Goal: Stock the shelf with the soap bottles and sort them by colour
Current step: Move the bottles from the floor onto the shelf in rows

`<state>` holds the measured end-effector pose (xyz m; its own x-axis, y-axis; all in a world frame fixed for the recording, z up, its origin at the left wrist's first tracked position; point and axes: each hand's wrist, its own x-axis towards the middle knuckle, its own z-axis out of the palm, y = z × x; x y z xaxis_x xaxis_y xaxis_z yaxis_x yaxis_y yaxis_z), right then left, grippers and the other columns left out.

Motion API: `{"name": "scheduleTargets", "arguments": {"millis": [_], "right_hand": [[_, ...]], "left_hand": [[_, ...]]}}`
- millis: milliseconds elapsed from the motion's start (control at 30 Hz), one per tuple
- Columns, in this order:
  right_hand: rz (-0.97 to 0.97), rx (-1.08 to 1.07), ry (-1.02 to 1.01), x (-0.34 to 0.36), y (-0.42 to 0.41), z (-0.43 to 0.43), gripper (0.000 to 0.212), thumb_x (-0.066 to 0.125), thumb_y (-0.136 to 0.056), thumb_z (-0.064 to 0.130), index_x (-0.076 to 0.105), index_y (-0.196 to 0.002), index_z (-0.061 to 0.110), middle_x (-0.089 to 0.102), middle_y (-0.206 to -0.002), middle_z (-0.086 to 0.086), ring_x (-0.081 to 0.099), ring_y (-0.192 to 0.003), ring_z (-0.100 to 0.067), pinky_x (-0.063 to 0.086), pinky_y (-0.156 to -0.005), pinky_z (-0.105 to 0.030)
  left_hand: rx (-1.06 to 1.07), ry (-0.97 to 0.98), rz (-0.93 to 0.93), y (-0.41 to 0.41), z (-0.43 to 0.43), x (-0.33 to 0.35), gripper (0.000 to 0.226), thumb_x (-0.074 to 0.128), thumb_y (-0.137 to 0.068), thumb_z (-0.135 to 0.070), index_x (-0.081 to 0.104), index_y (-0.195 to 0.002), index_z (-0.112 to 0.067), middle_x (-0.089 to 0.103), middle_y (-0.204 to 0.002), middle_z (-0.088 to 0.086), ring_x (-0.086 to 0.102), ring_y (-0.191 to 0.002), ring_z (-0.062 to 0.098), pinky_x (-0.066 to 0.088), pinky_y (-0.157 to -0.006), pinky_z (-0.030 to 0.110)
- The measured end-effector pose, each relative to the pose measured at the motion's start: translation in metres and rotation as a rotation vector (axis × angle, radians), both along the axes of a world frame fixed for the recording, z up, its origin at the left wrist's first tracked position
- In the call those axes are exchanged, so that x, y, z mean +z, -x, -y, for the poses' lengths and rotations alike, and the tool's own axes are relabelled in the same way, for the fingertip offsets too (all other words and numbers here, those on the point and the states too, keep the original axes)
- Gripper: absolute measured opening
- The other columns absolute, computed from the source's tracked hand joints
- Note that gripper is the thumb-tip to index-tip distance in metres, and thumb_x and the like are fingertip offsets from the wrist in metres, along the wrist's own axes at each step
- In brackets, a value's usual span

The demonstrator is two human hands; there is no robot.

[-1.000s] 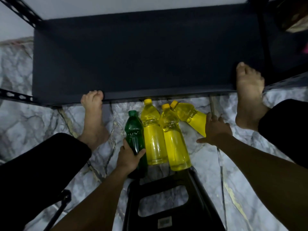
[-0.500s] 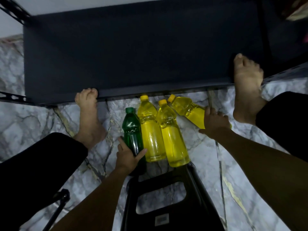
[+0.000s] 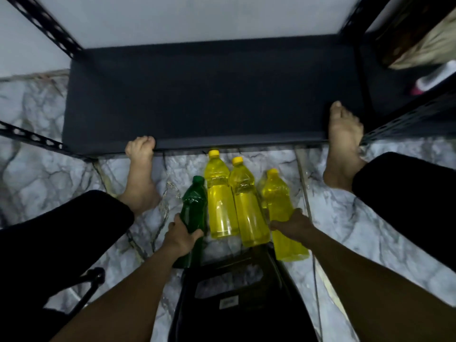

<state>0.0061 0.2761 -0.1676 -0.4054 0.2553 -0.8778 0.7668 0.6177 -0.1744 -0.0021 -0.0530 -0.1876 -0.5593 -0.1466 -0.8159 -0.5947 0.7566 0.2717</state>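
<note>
Nothing is stocked yet: the dark shelf (image 3: 209, 95) sits bare while the left hand (image 3: 181, 236) wraps the green bottle (image 3: 193, 213), the right hand (image 3: 292, 225) grips a yellow bottle (image 3: 283, 215), and two yellow bottles (image 3: 233, 201) stand on the floor.

Two bare forearms reach forward and down from the bottom of the view. The left hand (image 3: 181, 236) curls its fingers and thumb around something it grips. The right hand (image 3: 292, 224) does likewise, apparently closed, knuckles up. Both bare feet rest ahead, legs spread wide in dark trousers.
</note>
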Motion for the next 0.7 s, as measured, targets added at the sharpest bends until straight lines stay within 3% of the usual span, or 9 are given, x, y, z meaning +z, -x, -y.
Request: {"name": "scheduleTargets", "arguments": {"millis": [100, 233, 400, 500, 600, 667, 700], "right_hand": [[-0.041, 0.035, 0.014, 0.033, -0.006, 0.004, 0.125, 0.079, -0.060, 0.055, 0.016, -0.153, 0.001, 0.039, -0.149, -0.022, 0.043, -0.134, -0.036, 0.047, -0.100, -0.040], [-0.182, 0.237, -0.016, 0.083, -0.001, 0.003, 0.120, 0.073, -0.052, 0.069, 0.033, -0.148, 0.010, 0.045, -0.144, -0.018, 0.047, -0.130, -0.034, 0.048, -0.097, -0.040], [-0.428, 0.353, -0.052, 0.155, 0.007, 0.005, 0.115, 0.053, -0.042, 0.074, 0.040, -0.138, 0.013, 0.050, -0.131, -0.019, 0.051, -0.123, -0.037, 0.044, -0.094, -0.038], [-0.582, 0.367, -0.068, 0.192, 0.011, 0.006, 0.097, 0.067, -0.059, 0.064, 0.040, -0.137, 0.014, 0.053, -0.126, -0.017, 0.052, -0.119, -0.038, 0.043, -0.091, -0.038], [-0.760, 0.335, -0.069, 0.230, 0.011, 0.007, 0.095, 0.071, -0.059, 0.061, 0.041, -0.139, 0.018, 0.054, -0.124, -0.010, 0.051, -0.118, -0.032, 0.043, -0.096, -0.038], [-0.859, 0.333, -0.066, 0.262, 0.010, 0.011, 0.091, 0.078, -0.067, 0.052, 0.039, -0.142, 0.018, 0.052, -0.126, -0.008, 0.047, -0.123, -0.030, 0.032, -0.093, -0.028], [-0.900, 0.339, -0.081, 0.276, 0.010, 0.011, 0.087, 0.080, -0.073, 0.045, 0.039, -0.144, 0.018, 0.051, -0.127, -0.007, 0.044, -0.124, -0.030, 0.023, -0.085, -0.023]], "left_hand": [[0.059, -0.023, 0.026, -0.008, -0.002, 0.026, 0.092, 0.070, -0.078, -0.057, 0.030, -0.148, -0.012, 0.051, -0.138, 0.016, 0.054, -0.119, 0.035, 0.050, -0.097, 0.038], [0.093, -0.087, -0.080, -0.004, -0.010, 0.059, 0.090, 0.065, -0.051, -0.066, 0.050, -0.128, -0.020, 0.064, -0.116, 0.007, 0.062, -0.100, 0.027, 0.055, -0.089, 0.041], [0.018, -0.143, -0.330, 0.012, -0.029, 0.121, 0.065, 0.076, -0.062, -0.049, 0.052, -0.118, -0.024, 0.066, -0.109, 0.001, 0.064, -0.100, 0.025, 0.053, -0.088, 0.040], [-0.054, -0.127, -0.507, 0.019, -0.042, 0.169, 0.068, 0.078, -0.070, -0.041, 0.050, -0.128, -0.021, 0.063, -0.115, 0.005, 0.061, -0.105, 0.028, 0.049, -0.086, 0.038], [-0.091, -0.126, -0.660, 0.022, -0.049, 0.213, 0.083, 0.078, -0.073, -0.040, 0.039, -0.144, -0.021, 0.058, -0.127, 0.009, 0.055, -0.117, 0.031, 0.044, -0.095, 0.040], [-0.127, -0.122, -0.752, 0.023, -0.051, 0.242, 0.092, 0.075, -0.074, -0.047, 0.032, -0.151, -0.019, 0.055, -0.130, 0.010, 0.049, -0.122, 0.032, 0.037, -0.099, 0.038], [-0.154, -0.092, -0.794, 0.023, -0.051, 0.258, 0.092, 0.074, -0.077, -0.048, 0.030, -0.152, -0.019, 0.054, -0.132, 0.010, 0.048, -0.123, 0.031, 0.032, -0.096, 0.034]]}}
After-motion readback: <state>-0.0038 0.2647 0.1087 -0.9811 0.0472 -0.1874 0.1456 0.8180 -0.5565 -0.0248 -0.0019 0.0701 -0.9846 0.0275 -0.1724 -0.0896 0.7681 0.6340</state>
